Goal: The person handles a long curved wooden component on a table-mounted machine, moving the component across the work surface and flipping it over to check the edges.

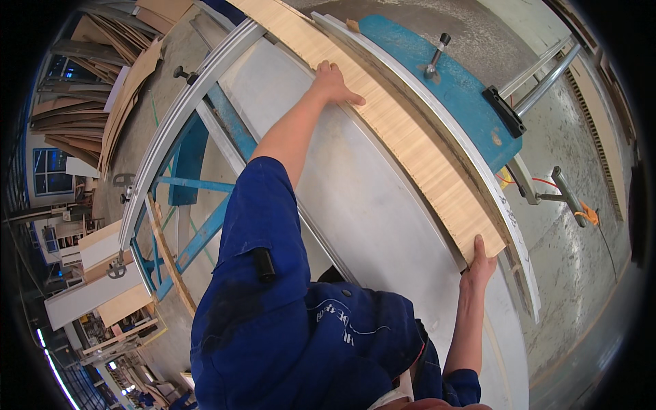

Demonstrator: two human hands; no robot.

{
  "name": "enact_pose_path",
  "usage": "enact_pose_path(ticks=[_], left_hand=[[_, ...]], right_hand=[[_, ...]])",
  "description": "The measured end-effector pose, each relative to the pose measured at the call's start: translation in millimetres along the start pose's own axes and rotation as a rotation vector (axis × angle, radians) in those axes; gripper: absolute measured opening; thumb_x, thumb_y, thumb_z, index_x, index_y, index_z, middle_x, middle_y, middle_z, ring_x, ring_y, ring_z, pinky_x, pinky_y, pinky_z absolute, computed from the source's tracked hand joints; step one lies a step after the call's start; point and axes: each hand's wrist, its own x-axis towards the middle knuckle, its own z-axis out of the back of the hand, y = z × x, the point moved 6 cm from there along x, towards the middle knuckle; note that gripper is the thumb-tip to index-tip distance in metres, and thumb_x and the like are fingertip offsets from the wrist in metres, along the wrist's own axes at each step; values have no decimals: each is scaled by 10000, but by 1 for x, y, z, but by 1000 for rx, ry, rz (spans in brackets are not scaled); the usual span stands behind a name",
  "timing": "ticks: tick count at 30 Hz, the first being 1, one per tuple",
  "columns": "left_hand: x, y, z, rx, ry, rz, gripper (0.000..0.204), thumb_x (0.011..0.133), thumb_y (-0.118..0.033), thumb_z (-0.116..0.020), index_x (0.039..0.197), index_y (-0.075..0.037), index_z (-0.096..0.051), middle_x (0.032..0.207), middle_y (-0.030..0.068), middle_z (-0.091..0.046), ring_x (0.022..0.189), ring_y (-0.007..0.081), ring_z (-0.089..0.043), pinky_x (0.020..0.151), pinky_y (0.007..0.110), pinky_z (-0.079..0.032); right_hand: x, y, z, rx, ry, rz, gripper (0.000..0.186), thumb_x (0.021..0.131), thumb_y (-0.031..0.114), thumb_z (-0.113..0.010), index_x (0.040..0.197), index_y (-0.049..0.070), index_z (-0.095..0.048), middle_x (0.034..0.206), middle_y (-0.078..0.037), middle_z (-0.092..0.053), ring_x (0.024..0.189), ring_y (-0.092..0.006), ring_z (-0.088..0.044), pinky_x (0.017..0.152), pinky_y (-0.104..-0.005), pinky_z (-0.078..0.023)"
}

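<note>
A long, narrow wood-grain board point(410, 137) lies on a grey metal saw table point(342, 184), running from the upper left to the lower right along a metal fence point(509, 205). My left hand point(333, 85) holds the board's left edge farther up, its fingertips bent over the top and its thumb apart. At the near end, my right hand point(480, 265) grips the board's corner, thumb on the top face and the other fingers mostly hidden beneath.
A blue machine part point(437, 82) with a black-knobbed lever point(437, 55) stands beyond the fence. At the left is an aluminium sliding frame point(160, 140) on blue supports. Stacked sheets point(82, 102) lean farther left. A handled metal bar point(567, 198) juts out at the right.
</note>
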Motion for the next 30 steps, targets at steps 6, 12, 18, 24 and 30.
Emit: enact_pose_path(ticks=[6, 12, 18, 24, 30], left_hand=[[3, -1, 9, -4, 22, 42, 1339, 503, -665, -856, 1395, 186, -336, 1511, 364, -247, 1453, 429, -224, 1181, 403, -283], [4, -1, 15, 10, 28, 27, 1322, 502, -652, -862, 1386, 184, -345, 1506, 358, -261, 1449, 428, -235, 1175, 406, -296], [8, 0, 18, -18, 45, 36, 1309, 502, -643, -863, 1384, 180, -354, 1506, 355, -266, 1449, 420, -239, 1174, 399, -298], [21, 16, 5, -47, -8, 61, 1315, 500, -631, -865, 1394, 181, -344, 1518, 356, -242, 1462, 415, -214, 1180, 393, -286], [27, 22, 4, -63, -14, 54, 1335, 498, -619, -870, 1413, 182, -318, 1528, 359, -222, 1469, 414, -199, 1186, 389, -272]], right_hand=[[5, -3, -5, -1, -2, 14, 530, 904, 82, -702, 1361, -17, -454, 1278, -121, -592, 1120, -208, -599, 972, -327, -490], [4, 0, -14, 11, 2, 2, 533, 899, 80, -708, 1355, -32, -454, 1283, -126, -589, 1129, -208, -595, 982, -325, -482], [7, -2, -18, 15, 3, 15, 526, 893, 79, -715, 1345, -26, -467, 1283, -125, -592, 1132, -207, -595, 981, -326, -480], [10, -4, -25, 13, -9, 14, 512, 891, 81, -718, 1334, -20, -481, 1266, -121, -604, 1122, -205, -598, 977, -321, -478], [14, -5, -33, 11, -11, 17, 517, 885, 84, -722, 1330, -24, -481, 1259, -125, -607, 1118, -207, -598, 977, -323, -476]])
